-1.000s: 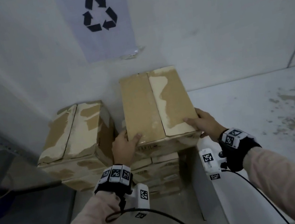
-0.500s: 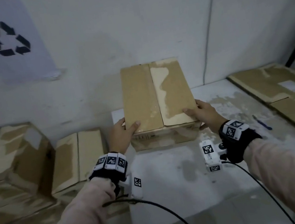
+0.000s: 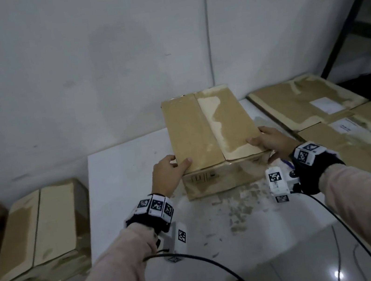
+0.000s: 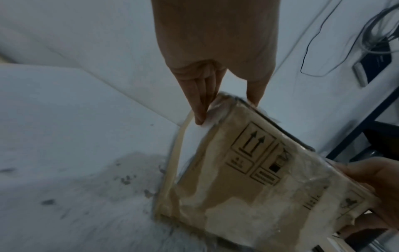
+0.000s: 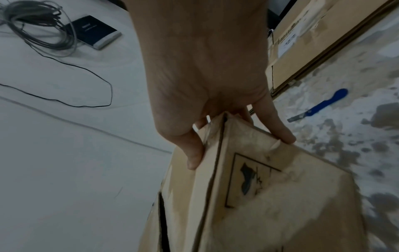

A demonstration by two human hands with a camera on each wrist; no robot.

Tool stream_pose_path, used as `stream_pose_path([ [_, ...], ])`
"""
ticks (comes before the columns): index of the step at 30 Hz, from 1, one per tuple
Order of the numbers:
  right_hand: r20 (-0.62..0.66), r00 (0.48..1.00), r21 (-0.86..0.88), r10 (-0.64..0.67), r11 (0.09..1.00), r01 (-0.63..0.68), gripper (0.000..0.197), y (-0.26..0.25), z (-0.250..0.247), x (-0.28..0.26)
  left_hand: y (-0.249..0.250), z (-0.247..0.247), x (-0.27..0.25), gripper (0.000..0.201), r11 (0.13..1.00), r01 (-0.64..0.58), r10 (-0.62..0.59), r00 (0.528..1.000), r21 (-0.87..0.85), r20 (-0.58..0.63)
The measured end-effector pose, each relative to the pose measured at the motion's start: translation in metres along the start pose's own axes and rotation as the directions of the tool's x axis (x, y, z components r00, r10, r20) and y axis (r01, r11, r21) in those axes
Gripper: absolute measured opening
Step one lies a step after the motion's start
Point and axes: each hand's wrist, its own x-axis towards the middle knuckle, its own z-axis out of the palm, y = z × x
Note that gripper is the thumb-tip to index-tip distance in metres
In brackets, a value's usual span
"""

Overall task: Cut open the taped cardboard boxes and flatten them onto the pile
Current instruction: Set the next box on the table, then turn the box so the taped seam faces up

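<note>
A taped brown cardboard box [image 3: 210, 136] with torn pale patches stands on the white table [image 3: 124, 175], flaps closed. My left hand [image 3: 178, 163] grips its near left corner, thumb on top and fingers [image 4: 198, 102] down the side. My right hand [image 3: 260, 137] grips the near right corner the same way, fingers [image 5: 274, 119] along the side edge. The box's near face [image 4: 254, 162] carries printed arrow symbols. Flattened cardboard [image 3: 323, 117] lies piled on the table just right of the box. A blue-handled knife [image 5: 319, 105] lies on the table beside my right hand.
More closed boxes [image 3: 35, 229] are stacked on the floor left of the table. The wall stands close behind the box. Torn cardboard scraps [image 3: 240, 209] litter the table's near part. A dark metal frame [image 3: 342, 16] rises at the far right.
Both hands carried the box rightward from the top of the stack on the left and brought it down onto the white table. The grip stayed the same.
</note>
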Motion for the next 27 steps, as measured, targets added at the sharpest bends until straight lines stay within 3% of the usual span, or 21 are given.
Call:
stream_pose_path([
  [3,0.006,1.000,-0.020,0.025,0.999,-0.025,0.046,-0.001,-0.019,0.030,0.007,0.019,0.035,0.049,0.994,0.021,-0.018,0.999,0.109,-0.029],
  [7,-0.006,0.999,-0.018,0.036,0.999,-0.036,0.041,-0.001,-0.040,0.057,0.019,0.042,0.070,0.043,0.998,0.041,-0.039,0.998,0.050,-0.039],
  [10,-0.084,0.996,-0.066,-0.030,0.998,0.024,0.040,-0.007,-0.054,0.067,0.027,0.057,0.085,0.036,0.999,0.047,-0.047,0.999,-0.004,-0.018],
  [12,-0.155,0.979,-0.221,-0.130,0.971,0.094,0.042,-0.022,-0.063,0.069,0.032,0.066,0.097,0.030,0.998,0.063,-0.063,0.998,-0.026,-0.001],
  [15,-0.215,0.927,-0.501,-0.306,0.850,0.164,0.042,-0.056,-0.072,0.069,0.038,0.076,0.114,0.034,0.992,0.109,-0.116,0.986,0.061,0.119],
  [18,-0.171,0.853,-0.712,-0.494,0.660,0.239,0.016,-0.086,-0.068,0.067,0.048,0.088,0.120,0.037,0.946,0.023,-0.111,0.961,0.322,0.255],
  [20,-0.081,0.813,-0.827,-0.577,0.494,0.268,0.027,-0.098,-0.056,0.063,0.059,0.093,0.124,0.048,0.934,-0.010,-0.095,0.957,0.357,0.273],
  [22,-0.010,0.727,-0.864,-0.687,0.372,0.340,0.026,-0.104,-0.042,0.058,0.072,0.095,0.129,0.042,0.956,0.031,-0.094,0.974,0.293,0.204],
  [24,0.029,0.649,-0.793,-0.761,0.377,0.478,0.032,-0.104,-0.028,0.055,0.082,0.091,0.132,0.044,0.987,0.142,-0.150,0.981,0.069,0.121],
  [27,0.105,0.650,-0.629,-0.752,0.457,0.629,0.030,-0.096,-0.018,0.065,0.093,0.080,0.125,0.067,0.896,0.310,-0.287,0.950,-0.316,0.118],
])
